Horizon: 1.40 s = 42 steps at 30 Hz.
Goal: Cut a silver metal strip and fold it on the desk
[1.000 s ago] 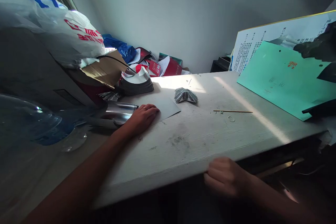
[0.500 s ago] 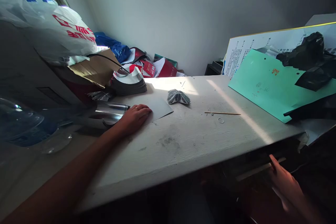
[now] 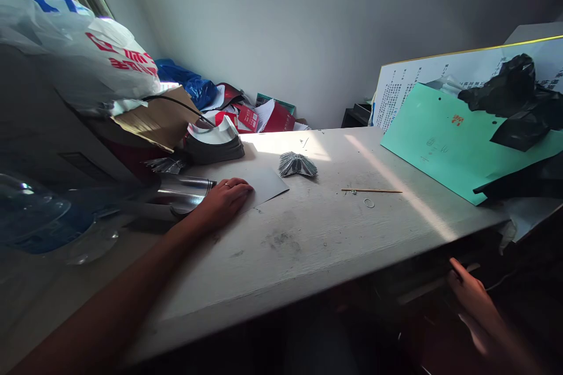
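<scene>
My left hand (image 3: pixel 229 198) lies palm down on the table, its fingers flat over the near left part of a white sheet of paper (image 3: pixel 269 184). Beside its wrist is a shiny metal cylinder (image 3: pixel 187 190). A small bundle of thin folded strips (image 3: pixel 298 165), fanned out at both sides, sits just past the sheet. My right hand (image 3: pixel 477 299) is low at the right, below the table's front edge and in shadow. One finger of it points up and left beside a thin pale strip (image 3: pixel 422 292); the other fingers are too dark to make out.
A thin wooden stick (image 3: pixel 373 191) and a rubber band (image 3: pixel 369 203) lie on the white table (image 3: pixel 308 246). At right stands a green folder (image 3: pixel 435 146) with black plastic (image 3: pixel 505 88). A stack of curved sheets (image 3: pixel 214 146), a plastic bag (image 3: pixel 109 64) and a clear bottle (image 3: pixel 35 217) crowd the left.
The view has shifted very slightly. My left hand stays on the paper, and my right hand remains below the table edge with barely any movement.
</scene>
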{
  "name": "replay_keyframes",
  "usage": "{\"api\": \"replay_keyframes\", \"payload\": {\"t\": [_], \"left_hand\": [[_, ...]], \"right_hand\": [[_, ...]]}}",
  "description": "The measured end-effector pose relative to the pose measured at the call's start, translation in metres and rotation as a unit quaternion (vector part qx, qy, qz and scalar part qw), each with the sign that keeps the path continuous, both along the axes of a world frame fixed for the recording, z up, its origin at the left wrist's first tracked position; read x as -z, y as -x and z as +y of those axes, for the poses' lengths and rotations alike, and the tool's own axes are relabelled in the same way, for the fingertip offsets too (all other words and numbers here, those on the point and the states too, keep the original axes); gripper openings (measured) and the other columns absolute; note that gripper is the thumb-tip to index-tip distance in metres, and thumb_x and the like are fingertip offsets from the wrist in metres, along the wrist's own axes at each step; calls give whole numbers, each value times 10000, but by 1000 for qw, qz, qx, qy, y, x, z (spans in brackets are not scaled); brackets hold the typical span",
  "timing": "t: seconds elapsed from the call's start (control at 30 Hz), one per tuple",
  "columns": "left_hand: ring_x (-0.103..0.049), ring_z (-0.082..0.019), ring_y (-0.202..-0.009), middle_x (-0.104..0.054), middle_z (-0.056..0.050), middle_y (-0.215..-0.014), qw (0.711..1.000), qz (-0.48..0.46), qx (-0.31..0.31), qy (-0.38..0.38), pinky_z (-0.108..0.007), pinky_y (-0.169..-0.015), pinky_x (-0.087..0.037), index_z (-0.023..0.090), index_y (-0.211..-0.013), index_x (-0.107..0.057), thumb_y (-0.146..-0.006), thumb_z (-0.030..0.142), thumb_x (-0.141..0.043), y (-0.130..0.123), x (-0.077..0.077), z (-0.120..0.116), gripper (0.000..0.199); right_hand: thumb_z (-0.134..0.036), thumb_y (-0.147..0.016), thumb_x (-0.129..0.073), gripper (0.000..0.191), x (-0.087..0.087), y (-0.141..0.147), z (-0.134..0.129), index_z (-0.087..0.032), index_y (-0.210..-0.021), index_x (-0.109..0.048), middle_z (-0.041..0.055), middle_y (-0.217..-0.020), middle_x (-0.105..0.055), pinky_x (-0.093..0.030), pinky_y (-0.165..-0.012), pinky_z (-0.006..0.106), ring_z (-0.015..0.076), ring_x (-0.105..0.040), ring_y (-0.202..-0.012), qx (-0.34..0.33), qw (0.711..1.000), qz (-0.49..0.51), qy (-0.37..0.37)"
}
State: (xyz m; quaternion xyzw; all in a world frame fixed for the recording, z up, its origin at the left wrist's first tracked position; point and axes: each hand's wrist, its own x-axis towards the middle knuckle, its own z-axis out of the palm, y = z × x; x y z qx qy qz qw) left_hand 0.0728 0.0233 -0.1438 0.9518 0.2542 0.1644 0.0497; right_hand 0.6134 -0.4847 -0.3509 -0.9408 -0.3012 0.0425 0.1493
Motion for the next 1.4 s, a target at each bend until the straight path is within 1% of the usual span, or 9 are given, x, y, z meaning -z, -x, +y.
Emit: {"api": "replay_keyframes", "payload": {"t": [0.2, 0.37, 0.47, 0.57, 0.63, 0.8, 1.0, 1.23, 1.4], "left_hand": [[-570, -247, -1137, -583, -103, -1313, 1000, 3, 6, 3, -416, -1019, -466, 209, -1230, -651, -1001, 414, -366, 0, 0, 0, 419], [-571, -240, -1139, -574, -91, -1329, 1000, 0, 3, 2, -408, -1022, -460, 228, -1236, -646, -1003, 410, -369, 2, 2, 1, 405], [-573, -240, -1144, -576, -91, -1322, 1000, 0, 7, 5, -411, -1031, -454, 230, -1234, -644, -1006, 416, -366, 2, 3, 1, 405], [-571, -244, -1153, -574, -93, -1321, 1000, -1, 8, 7, -412, -1026, -459, 232, -1237, -640, -1004, 414, -363, 2, 2, 0, 405], [-574, -240, -1147, -577, -95, -1309, 1000, -1, 15, 5, -406, -1019, -462, 231, -1235, -639, -1005, 407, -359, 2, 1, -1, 403], [-565, -242, -1160, -577, -99, -1305, 1000, -6, 24, 1, -406, -1034, -452, 225, -1233, -636, -1003, 410, -370, 1, 1, -1, 397], [-562, -244, -1168, -576, -95, -1308, 1000, 0, 20, 3, -417, -1032, -448, 230, -1236, -633, -1007, 406, -355, 1, 1, -1, 401], [-575, -242, -1151, -590, -92, -1290, 1000, -11, 19, 4, -413, -1037, -450, 233, -1225, -646, -1006, 428, -364, 1, 2, 1, 407], [-568, -249, -1163, -576, -93, -1317, 1000, -4, 12, 13, -419, -1033, -454, 236, -1237, -637, -1001, 428, -372, 2, 1, -1, 403]], "right_hand": [[-411, -803, -424, 629, -11, 12, 8, -209, -1366, -616, 121, -1034, -741, -530, -841, 377, 321, -703, -1000, 56, 998, 27, -32], [-436, -817, -431, 678, -7, 6, 6, -192, -1435, -568, 143, -1112, -726, -530, -845, 419, 351, -694, -1018, 84, 996, 40, -9], [-429, -839, -413, 688, 1, 6, 5, -156, -1457, -544, 160, -1131, -719, -535, -818, 418, 355, -693, -1014, 70, 997, 36, 1], [-414, -883, -354, 670, 5, 17, 4, -136, -1469, -525, 167, -1003, -733, -532, -766, 434, 360, -700, -960, 52, 998, -15, 38], [-416, -911, -332, 650, 3, 28, 2, -150, -1474, -519, 154, -898, -730, -524, -728, 429, 352, -708, -890, 27, 996, -52, 65], [-417, -942, -316, 609, -11, 39, 0, -202, -1473, -521, 130, -878, -729, -503, -695, 396, 328, -704, -842, -6, 994, -75, 75], [-416, -924, -319, 641, -7, 33, 8, -146, -1478, -494, 123, -826, -705, -497, -694, 391, 329, -696, -826, 26, 995, -60, 73], [-418, -915, -336, 633, 9, 18, 5, -120, -1452, -492, 140, -881, -712, -500, -689, 397, 345, -695, -869, 1, 998, -33, 51], [-432, -905, -338, 653, 13, 14, 5, -127, -1460, -494, 149, -926, -709, -508, -712, 400, 348, -695, -926, 9, 998, -37, 58]]}}
